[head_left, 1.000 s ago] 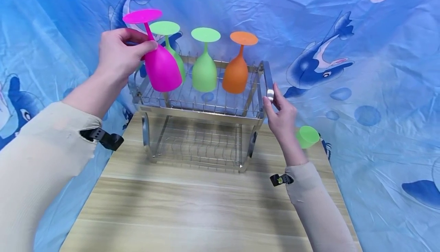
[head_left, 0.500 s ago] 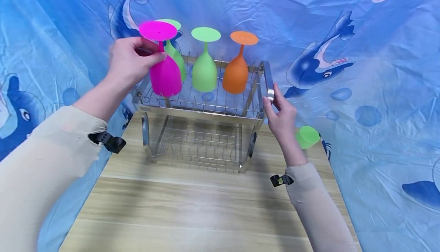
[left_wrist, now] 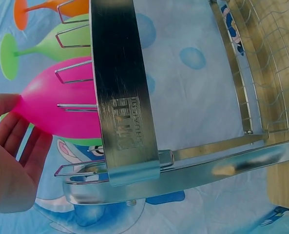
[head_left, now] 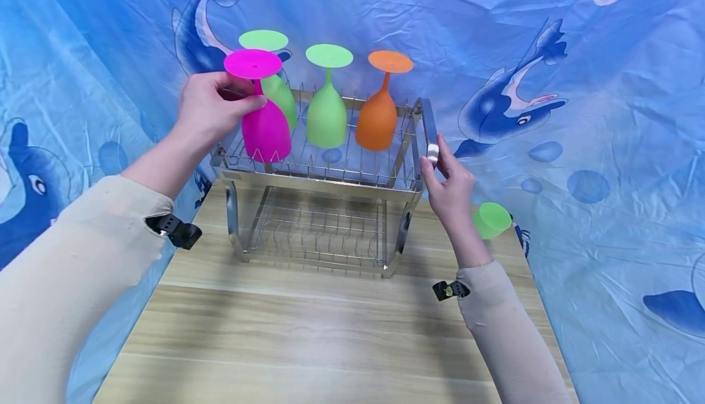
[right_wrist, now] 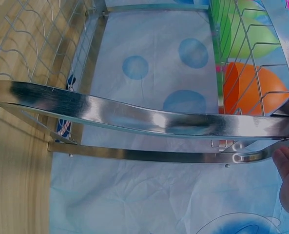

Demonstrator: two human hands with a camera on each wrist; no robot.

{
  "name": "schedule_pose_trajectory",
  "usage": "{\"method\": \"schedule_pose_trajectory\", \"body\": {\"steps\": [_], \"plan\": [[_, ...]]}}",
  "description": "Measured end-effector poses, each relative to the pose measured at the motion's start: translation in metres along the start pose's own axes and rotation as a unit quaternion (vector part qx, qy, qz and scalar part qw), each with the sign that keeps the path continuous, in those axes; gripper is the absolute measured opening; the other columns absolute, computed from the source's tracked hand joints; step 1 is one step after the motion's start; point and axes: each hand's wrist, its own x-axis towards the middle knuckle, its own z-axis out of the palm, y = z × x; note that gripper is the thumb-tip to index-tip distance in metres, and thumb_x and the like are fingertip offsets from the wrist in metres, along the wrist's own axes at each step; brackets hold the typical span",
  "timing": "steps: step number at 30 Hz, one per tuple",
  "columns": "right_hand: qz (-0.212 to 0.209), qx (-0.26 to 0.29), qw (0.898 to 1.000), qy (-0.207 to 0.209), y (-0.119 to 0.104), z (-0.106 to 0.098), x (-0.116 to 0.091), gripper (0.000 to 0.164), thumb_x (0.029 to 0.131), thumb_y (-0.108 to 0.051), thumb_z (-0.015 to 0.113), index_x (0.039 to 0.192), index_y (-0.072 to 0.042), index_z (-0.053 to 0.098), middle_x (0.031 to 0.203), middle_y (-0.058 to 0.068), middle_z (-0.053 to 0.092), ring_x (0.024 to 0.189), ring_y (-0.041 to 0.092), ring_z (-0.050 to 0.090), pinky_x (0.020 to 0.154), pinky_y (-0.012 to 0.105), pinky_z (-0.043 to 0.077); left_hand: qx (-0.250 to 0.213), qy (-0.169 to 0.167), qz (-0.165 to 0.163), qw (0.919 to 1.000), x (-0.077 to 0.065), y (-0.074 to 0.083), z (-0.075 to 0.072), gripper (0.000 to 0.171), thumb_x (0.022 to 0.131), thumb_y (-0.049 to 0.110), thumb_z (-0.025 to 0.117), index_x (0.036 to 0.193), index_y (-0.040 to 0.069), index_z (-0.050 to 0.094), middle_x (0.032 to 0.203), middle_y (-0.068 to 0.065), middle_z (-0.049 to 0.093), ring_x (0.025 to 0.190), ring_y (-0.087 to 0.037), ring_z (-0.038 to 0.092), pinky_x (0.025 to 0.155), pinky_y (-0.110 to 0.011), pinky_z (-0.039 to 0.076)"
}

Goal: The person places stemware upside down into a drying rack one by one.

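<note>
My left hand (head_left: 212, 107) pinches an upside-down magenta wine glass (head_left: 267, 128) where its stem meets the bowl. The bowl's rim is down among the front wires of the rack's upper shelf; in the left wrist view the magenta bowl (left_wrist: 61, 100) lies behind the wire prongs. My right hand (head_left: 453, 180) grips the curved side frame of the metal dish rack (head_left: 319, 185). Behind the magenta glass stands a green wine glass (head_left: 283, 95), partly hidden. A second green glass (head_left: 327, 116) and an orange glass (head_left: 377, 121) also stand inverted on the upper shelf.
The rack's lower wire shelf (head_left: 319, 232) sits just above the wooden table (head_left: 330, 330). A green cup-shaped piece (head_left: 492, 219) is at the table's right side, partly behind my right wrist. A blue dolphin-print cloth (head_left: 578, 86) hangs behind.
My left hand has moved right and down with the magenta glass, which has gone from tilted above the shelf to upright-inverted among its front wires. My right hand keeps its hold on the rack.
</note>
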Motion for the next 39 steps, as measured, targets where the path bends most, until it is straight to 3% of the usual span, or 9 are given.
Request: {"method": "schedule_pose_trajectory", "body": {"steps": [17,26,39], "plan": [[0.0,-0.005,1.0,-0.004,0.0027,-0.0015,-0.0018,0.054,0.103,-0.01,0.071,0.153,0.0,0.053,0.132,0.024,0.071,0.123,0.035,0.071,0.105,0.029,0.057,-0.004,-0.034,-0.006,0.9994,0.0027,-0.0055,0.0012,0.052,0.095,0.047,0.08,0.135,0.015,0.074,0.132,-0.008,0.073,0.118,-0.02,0.065,0.101,-0.036,0.059],[-0.009,-0.001,1.0,-0.006,0.0027,-0.0014,-0.0011,0.054,0.103,-0.011,0.072,0.153,0.0,0.053,0.128,0.024,0.073,0.12,0.035,0.072,0.106,0.029,0.056,-0.02,-0.051,0.002,0.9985,0.0006,-0.0092,0.0005,0.052,0.096,0.043,0.081,0.138,0.014,0.073,0.132,-0.006,0.071,0.116,-0.017,0.063,0.097,-0.029,0.057],[-0.017,-0.016,1.0,-0.004,0.0045,-0.0023,-0.0005,0.055,0.102,-0.011,0.073,0.153,0.001,0.054,0.127,0.025,0.073,0.12,0.038,0.072,0.106,0.034,0.057,-0.015,-0.069,0.017,0.9974,-0.0038,-0.0043,0.0044,0.049,0.098,0.041,0.079,0.138,0.013,0.072,0.133,-0.009,0.07,0.119,-0.021,0.062,0.097,-0.031,0.057]]}}
